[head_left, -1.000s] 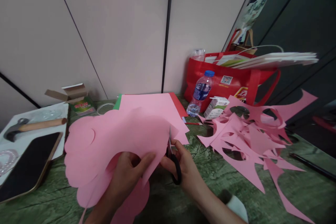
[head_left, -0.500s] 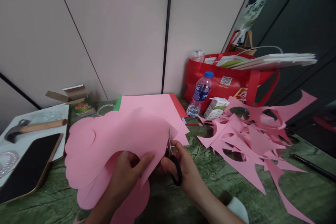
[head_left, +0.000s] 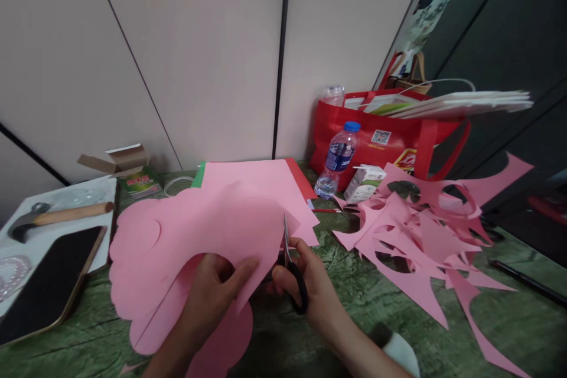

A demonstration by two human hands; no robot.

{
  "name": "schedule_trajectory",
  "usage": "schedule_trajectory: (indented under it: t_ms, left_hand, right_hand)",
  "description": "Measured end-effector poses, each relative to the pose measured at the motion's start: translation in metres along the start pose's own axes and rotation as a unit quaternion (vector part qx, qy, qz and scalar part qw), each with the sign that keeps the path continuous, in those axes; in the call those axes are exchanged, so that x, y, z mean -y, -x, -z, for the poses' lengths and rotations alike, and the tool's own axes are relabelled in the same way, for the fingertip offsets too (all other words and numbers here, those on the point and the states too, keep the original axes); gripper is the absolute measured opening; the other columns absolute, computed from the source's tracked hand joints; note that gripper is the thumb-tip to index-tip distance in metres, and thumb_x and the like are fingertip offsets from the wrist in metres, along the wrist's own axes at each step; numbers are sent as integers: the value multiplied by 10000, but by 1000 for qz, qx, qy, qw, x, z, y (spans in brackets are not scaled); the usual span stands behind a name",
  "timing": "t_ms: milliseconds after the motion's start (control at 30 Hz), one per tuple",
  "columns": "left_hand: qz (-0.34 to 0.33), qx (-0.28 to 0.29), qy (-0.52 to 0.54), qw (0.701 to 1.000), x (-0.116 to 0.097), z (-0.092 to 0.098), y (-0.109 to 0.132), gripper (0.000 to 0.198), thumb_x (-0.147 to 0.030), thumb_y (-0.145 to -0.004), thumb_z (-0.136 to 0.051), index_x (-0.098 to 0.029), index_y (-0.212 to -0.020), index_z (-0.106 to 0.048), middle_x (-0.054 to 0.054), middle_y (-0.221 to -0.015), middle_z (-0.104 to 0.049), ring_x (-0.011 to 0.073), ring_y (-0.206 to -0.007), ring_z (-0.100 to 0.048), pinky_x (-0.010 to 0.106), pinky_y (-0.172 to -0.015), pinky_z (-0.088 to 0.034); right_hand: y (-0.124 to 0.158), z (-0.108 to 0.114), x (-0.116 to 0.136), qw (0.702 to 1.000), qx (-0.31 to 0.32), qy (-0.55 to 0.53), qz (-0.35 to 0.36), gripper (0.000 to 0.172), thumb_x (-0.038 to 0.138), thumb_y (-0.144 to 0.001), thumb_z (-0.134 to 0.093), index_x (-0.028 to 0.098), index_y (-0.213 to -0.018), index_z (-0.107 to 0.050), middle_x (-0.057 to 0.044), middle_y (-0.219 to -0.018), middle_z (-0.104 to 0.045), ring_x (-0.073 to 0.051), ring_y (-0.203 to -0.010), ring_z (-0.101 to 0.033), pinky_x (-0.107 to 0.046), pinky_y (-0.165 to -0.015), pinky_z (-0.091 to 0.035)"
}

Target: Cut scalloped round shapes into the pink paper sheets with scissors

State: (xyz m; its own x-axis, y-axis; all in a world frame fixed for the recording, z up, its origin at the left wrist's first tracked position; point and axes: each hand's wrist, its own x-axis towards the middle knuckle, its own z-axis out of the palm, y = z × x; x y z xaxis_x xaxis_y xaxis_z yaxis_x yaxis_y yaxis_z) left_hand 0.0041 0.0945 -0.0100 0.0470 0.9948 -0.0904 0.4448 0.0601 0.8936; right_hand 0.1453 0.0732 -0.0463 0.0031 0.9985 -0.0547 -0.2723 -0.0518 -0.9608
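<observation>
My left hand (head_left: pixel 221 283) pinches a pink paper sheet (head_left: pixel 248 224) near its lower edge, thumb on top. A curved cut-out shows in the sheet beside those fingers. In my right hand (head_left: pixel 310 277) is a pair of scissors (head_left: pixel 296 286) with black handles, fingers through the loops. Its blades point up and meet the sheet's right edge; part of them is hidden by the paper. Rounded pink paper pieces (head_left: pixel 133 236) overlap in a pile to the left and beneath my left hand. Behind the held sheet lies a stack of pink, red and green paper (head_left: pixel 248 174).
Pink paper scraps (head_left: pixel 425 230) are heaped at right. Behind them stand a water bottle (head_left: pixel 339 159), a small white carton (head_left: pixel 365 183) and a red bag (head_left: pixel 376 136). At left are a hammer (head_left: pixel 71 212), a phone (head_left: pixel 48 283) and an opened box (head_left: pixel 139 180). A wall (head_left: pixel 199 59) closes the back.
Hardly anything differs. Both hands, the scissors and the pink sheet stay almost in place, with only a very slight shift of the left fingers.
</observation>
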Motion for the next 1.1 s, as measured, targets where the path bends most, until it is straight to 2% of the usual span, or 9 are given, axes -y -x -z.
schedule_trajectory:
  t_ms: [367,633,833,1100]
  left_hand:
    - [2,-73,6,997,2,2,-1,351,-437,-562,-640,-215,-481,-381,-80,-425,-345,77,-402,-315,217,-370,-252]
    - [-7,-73,5,997,3,2,-3,347,-467,-572,-620,-216,-515,-388,-84,-451,-346,78,-411,-321,220,-374,-264]
    - [-16,-99,1,995,5,4,-3,372,-459,-563,-641,-223,-503,-360,-87,-460,-337,80,-418,-324,221,-377,-273]
    - [-7,-91,7,996,7,4,-3,393,-468,-588,-649,-224,-517,-349,-95,-467,-332,75,-386,-338,212,-345,-282]
  right_hand:
    - [0,-1,0,1000,-9,7,-8,399,389,-607,-676,217,-866,-426,118,-419,-453,-105,-377,-484,-209,-401,-388]
    - [1,-2,4,1000,-4,0,-5,419,421,-604,-671,214,-863,-414,116,-415,-468,-96,-360,-469,-225,-421,-426]
    - [2,-2,5,1000,-4,14,-6,464,480,-587,-674,220,-875,-420,112,-412,-457,-116,-358,-477,-231,-400,-421]
    - [1,-3,1,1000,-7,3,-16,532,517,-556,-684,217,-903,-412,114,-421,-446,-105,-333,-445,-231,-382,-423]
